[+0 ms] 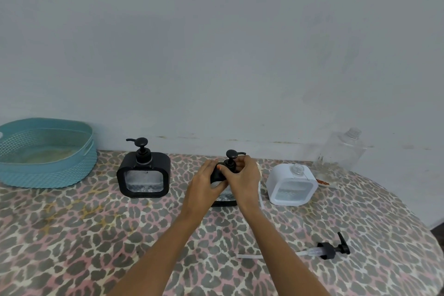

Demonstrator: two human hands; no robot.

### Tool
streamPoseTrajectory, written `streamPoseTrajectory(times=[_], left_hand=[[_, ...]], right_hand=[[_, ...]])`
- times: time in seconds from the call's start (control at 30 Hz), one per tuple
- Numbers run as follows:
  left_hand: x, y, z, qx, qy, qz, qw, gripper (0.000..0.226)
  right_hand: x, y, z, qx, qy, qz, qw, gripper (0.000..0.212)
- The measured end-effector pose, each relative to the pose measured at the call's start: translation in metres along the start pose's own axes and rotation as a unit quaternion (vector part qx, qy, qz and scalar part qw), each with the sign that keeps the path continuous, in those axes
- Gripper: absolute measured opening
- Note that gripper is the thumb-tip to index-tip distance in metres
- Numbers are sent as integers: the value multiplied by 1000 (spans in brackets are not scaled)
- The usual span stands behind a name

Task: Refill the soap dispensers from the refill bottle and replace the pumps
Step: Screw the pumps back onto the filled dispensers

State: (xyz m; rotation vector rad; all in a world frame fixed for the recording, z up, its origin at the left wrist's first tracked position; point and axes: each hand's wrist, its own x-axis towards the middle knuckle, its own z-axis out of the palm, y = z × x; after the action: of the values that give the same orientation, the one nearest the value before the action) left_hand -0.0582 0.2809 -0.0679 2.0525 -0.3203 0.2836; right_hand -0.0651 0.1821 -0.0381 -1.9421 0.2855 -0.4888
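A black square dispenser (pixel 143 174) with its pump on stands at the left. In the middle a second black dispenser (pixel 224 200) is mostly hidden behind my hands. My left hand (pixel 204 182) holds its upper left corner, and my right hand (pixel 242 173) grips the collar of its black pump (pixel 232 154). A white dispenser (pixel 290 185) stands open-necked at the right with no pump. A loose black pump (pixel 329 250) with a clear tube lies on the table at the front right. The clear refill bottle (pixel 343 151) stands uncapped by the wall.
A teal woven basket (pixel 45 151) sits at the back left on the leopard-print tablecloth (pixel 96 235). A small red-and-white item (pixel 323 182) lies beside the refill bottle. The wall rises right behind the objects; the table's rounded edge curves at the right.
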Motion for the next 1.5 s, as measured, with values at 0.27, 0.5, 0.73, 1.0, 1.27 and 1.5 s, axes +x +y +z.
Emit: streamPoseTrajectory(times=[0.27,0.5,0.73,1.0,1.27,1.5], left_hand=[[-1,-1,-1,14,-8,-12,1000,56],[-2,-3,-1,32,-11,-24,999,61],[-1,-10,1,37,-12,-12,999,60],[-2,-9,2,31,1,-1,1000,59],[-5,-8,2,30,-2,0,1000,56],[-6,-3,-1,21,-23,-24,999,56]], right_hand=[[22,10,-49,-20,-25,-13,999,31],[73,21,-62,-338,-42,-37,939,20],[86,26,-33,-588,-148,-40,794,20],[94,44,-17,-663,-175,-20,727,24],[96,48,-8,-592,-155,26,790,33],[94,10,-33,-374,-83,47,923,46]])
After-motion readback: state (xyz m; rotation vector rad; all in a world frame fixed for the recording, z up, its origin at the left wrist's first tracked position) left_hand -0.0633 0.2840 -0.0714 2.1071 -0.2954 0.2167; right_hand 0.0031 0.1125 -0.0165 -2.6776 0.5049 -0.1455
